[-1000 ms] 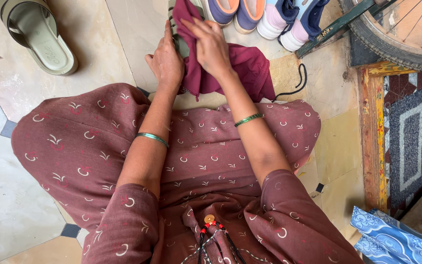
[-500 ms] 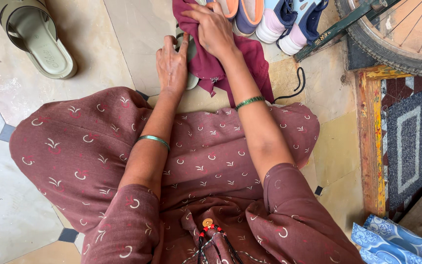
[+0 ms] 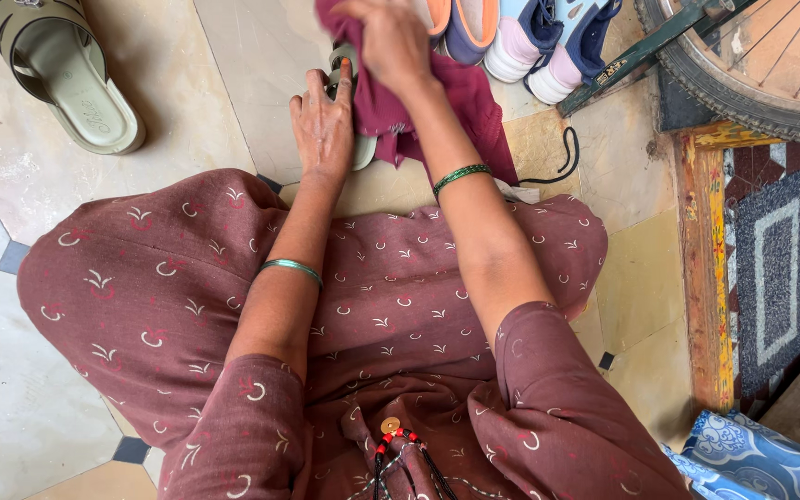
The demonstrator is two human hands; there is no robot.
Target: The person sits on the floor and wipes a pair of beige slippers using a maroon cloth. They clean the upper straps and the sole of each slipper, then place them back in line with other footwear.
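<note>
A tiled floor (image 3: 11,398) in pale stone with small dark inset squares is shown from above, with the knees in patterned maroon cloth nearest. Just beyond them, an olive sandal (image 3: 360,139), mostly hidden, is steadied on the floor by the left hand (image 3: 323,125), fingers closed around its edge. The right hand (image 3: 389,42) is pressed down on a maroon cloth (image 3: 469,106) bunched over the sandal, fingers clamped on the fabric. A matching olive sandal (image 3: 62,69) lies well apart to the left. Farther off, pale sneakers (image 3: 534,37) and a bicycle wheel (image 3: 752,65) are seen. A slip of the sandal under a hard wipe is judged possible, since only its edge is held.
</note>
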